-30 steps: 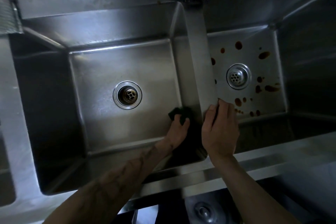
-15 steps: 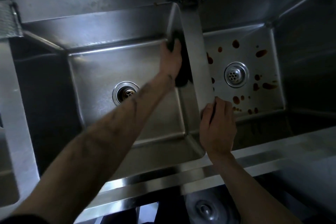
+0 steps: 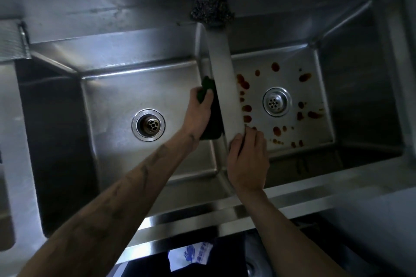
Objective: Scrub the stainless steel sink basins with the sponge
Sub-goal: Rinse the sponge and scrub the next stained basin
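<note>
The left basin [image 3: 126,87] looks mostly clean, its open drain [image 3: 148,125] well left of the work. The left hand [image 3: 199,111] reaches in, fingers curled tight around a dark green sponge [image 3: 206,89], pressing it against the right wall of this basin, about halfway along the wall, just under the divider [image 3: 222,87] between the two basins. The right hand [image 3: 247,159] is closed over the near end of that divider, thumb on the left face and fingers over the right, bracing the body.

In the right basin [image 3: 319,96] brown stains [image 3: 245,108] are scattered over the floor around the strainer [image 3: 276,101]; none has been scrubbed yet, so the task seems about half done at best. At the far end of the divider sits a wad of steel wool [image 3: 211,8].

Risks from here, as I judge them: the metal is probably wet, so the bracing hand could slip off the divider's edge under a hard push. The sponge, held only at its near part, could fold or squirt out of the grip on a fast stroke. Carrying it over without a rinse might smear the stains rather than lift them.
</note>
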Available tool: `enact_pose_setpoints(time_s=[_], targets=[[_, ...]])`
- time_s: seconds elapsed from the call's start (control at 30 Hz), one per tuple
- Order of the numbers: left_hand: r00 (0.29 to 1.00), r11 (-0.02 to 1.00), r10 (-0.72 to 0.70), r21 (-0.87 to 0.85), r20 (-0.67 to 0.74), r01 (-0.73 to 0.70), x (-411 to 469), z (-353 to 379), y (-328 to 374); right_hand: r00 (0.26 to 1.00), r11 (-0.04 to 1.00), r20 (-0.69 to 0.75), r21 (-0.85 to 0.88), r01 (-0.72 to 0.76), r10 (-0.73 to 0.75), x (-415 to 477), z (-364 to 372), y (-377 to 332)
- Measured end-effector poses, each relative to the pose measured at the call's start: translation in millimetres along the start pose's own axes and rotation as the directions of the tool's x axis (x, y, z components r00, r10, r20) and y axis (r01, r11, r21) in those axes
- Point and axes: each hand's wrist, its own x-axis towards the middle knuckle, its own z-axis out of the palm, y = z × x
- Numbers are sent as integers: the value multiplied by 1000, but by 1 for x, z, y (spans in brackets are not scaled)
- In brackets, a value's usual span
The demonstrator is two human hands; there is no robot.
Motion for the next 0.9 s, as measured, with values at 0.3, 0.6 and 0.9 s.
enact_pose_setpoints(time_s=[0.3,0.6,0.9], targets=[[940,977,201,130,-277,-171,-65,21,11,988,893,138,434,-120,66,6,-24,10],[926,962,255,-25,-278,-272,-95,116,64,912,734,100,631,251,-398,95,-121,25],[972,958,215,214,-90,-192,-62,138,68,919,811,237,571,131,-315,165,-103,51]])
